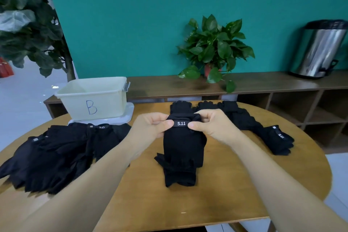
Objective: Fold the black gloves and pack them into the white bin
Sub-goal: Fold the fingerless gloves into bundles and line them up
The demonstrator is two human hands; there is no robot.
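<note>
A pair of black gloves (183, 149) hangs over the middle of the wooden table (150, 194), cuff up and fingers touching the tabletop. My left hand (150, 127) and my right hand (211, 125) pinch the cuff at either side of its "5.11" label. The white bin (94, 98), marked "B", stands at the back left of the table on its lid and looks empty. A heap of black gloves (56, 152) lies to the left. More black gloves (244, 118) lie behind and to the right.
A potted plant (214, 49) and a steel pedal bin (318, 49) stand on the long wooden shelf behind the table. A large leafy plant (24, 24) fills the upper left. The table's curved edge runs close on the right.
</note>
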